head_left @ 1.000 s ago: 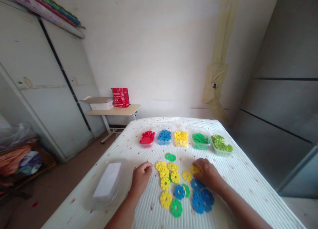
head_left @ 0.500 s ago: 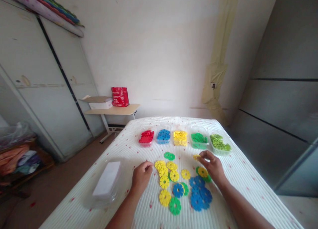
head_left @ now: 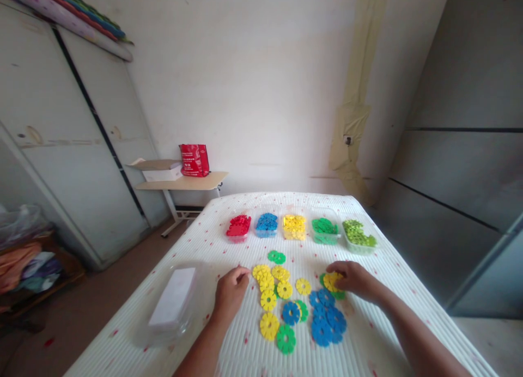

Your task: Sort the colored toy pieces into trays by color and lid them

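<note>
Head view: right hand [head_left: 354,279] low on white table [head_left: 392,290], fingers curled over yellow disc [head_left: 331,281], touching it; whether pinched, cannot tell. Disc at fingertips, on green disc [head_left: 337,295], just above blue discs [head_left: 327,317]. Left hand [head_left: 231,291] loosely curled, fingertips against edge of yellow pile [head_left: 265,279], gripping nothing. Five sorting tubs [head_left: 294,227] farther back, well apart from both hands. Clear lidded box [head_left: 171,303] left of left hand.

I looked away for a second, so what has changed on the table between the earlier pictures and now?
The right hand lifted off the loose discs, reached toward the tubs, then came back down onto a yellow disc by the blue discs. The left hand stayed curled beside the yellow pile. The five tubs have not moved.
</note>
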`<move>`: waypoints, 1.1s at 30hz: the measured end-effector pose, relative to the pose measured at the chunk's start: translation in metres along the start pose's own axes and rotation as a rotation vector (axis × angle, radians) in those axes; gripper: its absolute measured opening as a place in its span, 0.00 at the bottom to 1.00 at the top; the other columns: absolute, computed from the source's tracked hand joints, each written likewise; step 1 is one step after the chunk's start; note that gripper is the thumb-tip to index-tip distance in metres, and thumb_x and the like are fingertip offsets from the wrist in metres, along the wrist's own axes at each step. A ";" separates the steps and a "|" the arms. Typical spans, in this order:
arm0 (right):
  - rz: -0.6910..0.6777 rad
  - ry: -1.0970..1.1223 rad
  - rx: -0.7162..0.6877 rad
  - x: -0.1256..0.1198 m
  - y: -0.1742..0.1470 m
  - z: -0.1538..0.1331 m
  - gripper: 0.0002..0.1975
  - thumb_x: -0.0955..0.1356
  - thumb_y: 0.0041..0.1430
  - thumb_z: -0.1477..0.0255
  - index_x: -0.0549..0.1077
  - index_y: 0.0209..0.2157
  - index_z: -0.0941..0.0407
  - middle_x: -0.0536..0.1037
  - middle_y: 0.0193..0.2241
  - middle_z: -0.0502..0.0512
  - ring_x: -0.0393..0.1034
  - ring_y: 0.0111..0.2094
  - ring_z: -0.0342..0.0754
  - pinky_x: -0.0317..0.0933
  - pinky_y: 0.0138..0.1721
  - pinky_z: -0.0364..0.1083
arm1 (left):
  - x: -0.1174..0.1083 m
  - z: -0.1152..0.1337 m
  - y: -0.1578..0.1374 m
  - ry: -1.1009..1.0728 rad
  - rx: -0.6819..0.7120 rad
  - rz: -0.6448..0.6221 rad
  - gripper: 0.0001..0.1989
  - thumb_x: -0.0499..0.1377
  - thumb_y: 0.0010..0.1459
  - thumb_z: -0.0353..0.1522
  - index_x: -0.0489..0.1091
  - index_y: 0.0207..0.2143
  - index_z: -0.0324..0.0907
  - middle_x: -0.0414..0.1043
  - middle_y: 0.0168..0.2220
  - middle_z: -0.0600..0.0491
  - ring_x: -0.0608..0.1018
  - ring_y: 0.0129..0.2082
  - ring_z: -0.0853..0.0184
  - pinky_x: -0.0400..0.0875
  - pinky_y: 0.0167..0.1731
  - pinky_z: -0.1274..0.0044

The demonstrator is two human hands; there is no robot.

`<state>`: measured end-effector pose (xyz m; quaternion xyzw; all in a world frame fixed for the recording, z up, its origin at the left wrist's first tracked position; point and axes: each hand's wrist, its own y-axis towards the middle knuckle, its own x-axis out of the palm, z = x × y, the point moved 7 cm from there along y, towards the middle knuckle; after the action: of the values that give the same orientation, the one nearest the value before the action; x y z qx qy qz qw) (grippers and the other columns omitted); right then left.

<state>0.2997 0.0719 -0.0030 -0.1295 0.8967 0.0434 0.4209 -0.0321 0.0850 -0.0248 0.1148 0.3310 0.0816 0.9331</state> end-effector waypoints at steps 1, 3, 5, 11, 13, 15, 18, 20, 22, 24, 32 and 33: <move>0.000 -0.027 -0.004 0.000 0.000 -0.002 0.18 0.64 0.39 0.77 0.75 0.36 0.56 0.76 0.33 0.53 0.68 0.34 0.48 0.60 0.36 0.44 | 0.000 0.000 0.000 0.001 -0.003 -0.001 0.12 0.51 0.48 0.34 0.73 0.28 0.41 0.76 0.27 0.54 0.75 0.29 0.67 0.67 0.33 0.78; 0.008 -0.055 -0.015 0.000 0.000 -0.004 0.17 0.65 0.40 0.77 0.75 0.36 0.55 0.75 0.37 0.55 0.68 0.37 0.49 0.59 0.40 0.45 | 0.001 0.000 0.001 0.003 -0.004 -0.001 0.12 0.51 0.48 0.34 0.73 0.28 0.40 0.76 0.27 0.54 0.75 0.29 0.67 0.67 0.33 0.78; 0.009 -0.076 -0.026 0.000 -0.001 -0.005 0.16 0.65 0.39 0.76 0.75 0.35 0.55 0.75 0.37 0.55 0.67 0.38 0.49 0.59 0.39 0.44 | 0.001 0.000 0.001 0.004 0.003 -0.001 0.12 0.51 0.48 0.34 0.73 0.28 0.41 0.76 0.27 0.54 0.76 0.29 0.67 0.67 0.33 0.78; 0.059 -0.104 0.010 -0.004 -0.003 -0.001 0.08 0.66 0.37 0.76 0.68 0.26 0.56 0.68 0.24 0.48 0.61 0.26 0.42 0.52 0.25 0.39 | 0.000 -0.001 0.000 -0.021 0.007 0.010 0.12 0.51 0.48 0.35 0.73 0.27 0.41 0.76 0.26 0.55 0.76 0.29 0.67 0.67 0.33 0.78; 0.059 -0.052 0.019 -0.007 -0.004 0.001 0.06 0.66 0.37 0.76 0.64 0.22 0.56 0.64 0.20 0.45 0.56 0.24 0.40 0.48 0.22 0.39 | 0.000 -0.001 0.000 -0.027 0.012 0.013 0.12 0.51 0.47 0.35 0.73 0.27 0.41 0.76 0.26 0.55 0.76 0.29 0.67 0.68 0.33 0.78; 0.069 0.055 0.032 -0.011 -0.005 0.002 0.08 0.66 0.38 0.74 0.60 0.19 0.56 0.60 0.18 0.43 0.53 0.22 0.39 0.46 0.21 0.39 | 0.000 -0.002 0.000 -0.025 0.015 0.014 0.12 0.51 0.47 0.35 0.73 0.27 0.41 0.76 0.26 0.54 0.76 0.29 0.67 0.67 0.33 0.78; 0.134 0.307 0.082 -0.019 -0.006 0.003 0.11 0.67 0.40 0.68 0.58 0.21 0.55 0.58 0.17 0.43 0.51 0.20 0.38 0.45 0.20 0.39 | 0.001 -0.002 0.000 -0.024 0.015 0.010 0.12 0.51 0.47 0.34 0.73 0.28 0.41 0.76 0.27 0.54 0.76 0.29 0.67 0.67 0.32 0.79; 0.190 0.466 0.087 -0.020 -0.005 -0.002 0.14 0.68 0.40 0.63 0.60 0.24 0.55 0.61 0.19 0.44 0.54 0.20 0.39 0.48 0.21 0.40 | 0.002 -0.002 0.001 -0.017 0.012 0.002 0.12 0.51 0.47 0.34 0.73 0.28 0.41 0.76 0.27 0.54 0.76 0.29 0.67 0.67 0.33 0.79; 0.218 0.550 0.052 -0.015 -0.002 -0.013 0.15 0.69 0.41 0.61 0.63 0.28 0.55 0.65 0.22 0.46 0.58 0.23 0.40 0.52 0.23 0.41 | 0.002 -0.001 0.001 -0.007 0.006 -0.005 0.12 0.51 0.48 0.34 0.72 0.28 0.41 0.76 0.28 0.54 0.76 0.30 0.67 0.67 0.33 0.79; 0.205 0.545 -0.003 -0.003 0.001 -0.027 0.15 0.68 0.42 0.62 0.65 0.30 0.55 0.68 0.24 0.47 0.61 0.24 0.41 0.54 0.25 0.41 | 0.002 0.000 0.001 0.004 -0.001 -0.009 0.12 0.51 0.48 0.34 0.72 0.28 0.41 0.76 0.28 0.54 0.76 0.30 0.67 0.67 0.33 0.79; 0.084 -0.065 -0.069 0.042 0.007 -0.071 0.15 0.64 0.47 0.75 0.73 0.39 0.56 0.77 0.34 0.53 0.69 0.35 0.47 0.59 0.37 0.43 | 0.001 0.001 0.000 -0.007 0.005 -0.006 0.12 0.51 0.48 0.34 0.73 0.29 0.41 0.76 0.28 0.55 0.76 0.30 0.68 0.67 0.33 0.79; 0.068 -0.132 -0.055 0.045 0.008 -0.072 0.16 0.63 0.46 0.75 0.73 0.39 0.55 0.77 0.37 0.54 0.69 0.38 0.49 0.59 0.40 0.43 | 0.002 0.001 0.000 -0.010 0.008 -0.004 0.12 0.51 0.48 0.34 0.73 0.29 0.41 0.76 0.28 0.55 0.76 0.30 0.68 0.67 0.33 0.80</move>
<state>0.2165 0.0570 0.0086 -0.1074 0.8695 0.0910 0.4735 -0.0302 0.0850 -0.0250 0.1185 0.3271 0.0777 0.9343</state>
